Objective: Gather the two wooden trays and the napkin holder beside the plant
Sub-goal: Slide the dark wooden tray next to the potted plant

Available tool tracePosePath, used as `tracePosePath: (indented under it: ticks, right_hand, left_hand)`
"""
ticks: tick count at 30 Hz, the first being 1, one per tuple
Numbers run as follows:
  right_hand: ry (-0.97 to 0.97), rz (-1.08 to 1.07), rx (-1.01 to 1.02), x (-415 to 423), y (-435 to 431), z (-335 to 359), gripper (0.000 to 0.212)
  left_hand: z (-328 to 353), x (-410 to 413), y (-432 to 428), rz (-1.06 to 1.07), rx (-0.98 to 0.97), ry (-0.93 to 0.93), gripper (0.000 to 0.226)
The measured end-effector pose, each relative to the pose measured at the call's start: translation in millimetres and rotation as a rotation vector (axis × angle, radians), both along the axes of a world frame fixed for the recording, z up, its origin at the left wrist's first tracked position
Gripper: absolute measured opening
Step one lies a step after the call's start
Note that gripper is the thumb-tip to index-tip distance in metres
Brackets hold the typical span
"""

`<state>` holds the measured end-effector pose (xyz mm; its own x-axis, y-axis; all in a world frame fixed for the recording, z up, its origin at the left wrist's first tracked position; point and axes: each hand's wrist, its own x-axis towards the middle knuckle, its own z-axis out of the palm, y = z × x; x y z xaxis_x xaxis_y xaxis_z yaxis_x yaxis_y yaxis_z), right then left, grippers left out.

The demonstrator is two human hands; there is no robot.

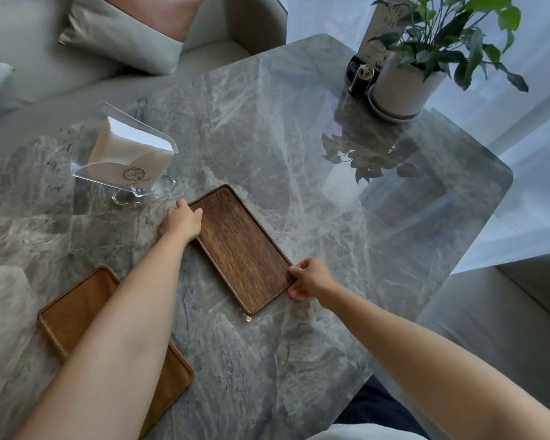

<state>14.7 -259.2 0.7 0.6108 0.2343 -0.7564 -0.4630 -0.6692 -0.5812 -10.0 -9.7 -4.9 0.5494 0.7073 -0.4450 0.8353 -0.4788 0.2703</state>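
Note:
A dark wooden tray lies flat and diagonal in the middle of the grey marble table. My left hand grips its far left edge and my right hand grips its near right corner. A lighter wooden tray lies at the near left, partly hidden under my left forearm. A clear acrylic napkin holder with white napkins stands at the left, just beyond my left hand. The potted plant stands in a white pot at the far right corner.
A dark toothpick jar and an upright menu card stand just left of the plant pot. A sofa with cushions runs behind the table; another seat sits at the right, below white curtains. A small shiny speck lies near the dark tray.

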Motion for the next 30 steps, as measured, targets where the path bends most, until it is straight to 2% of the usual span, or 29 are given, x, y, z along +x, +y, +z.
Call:
tracePosePath:
  ticks: [14,20,30]
  right_hand:
    - [-0.175,0.045,0.036,70,-48,37,0.030]
    - [-0.244,0.048,0.039,132,-71,55,0.032]
    - [-0.308,0.055,0.047,262,-109,62,0.026]
  left_hand:
    - [55,41,-45,0.052,-0.004,-0.169,0.051]
    - [78,97,-67,0.045,0.018,-0.235,0.046]
    - [84,225,-103,0.087,-0.011,-0.230,0.046]
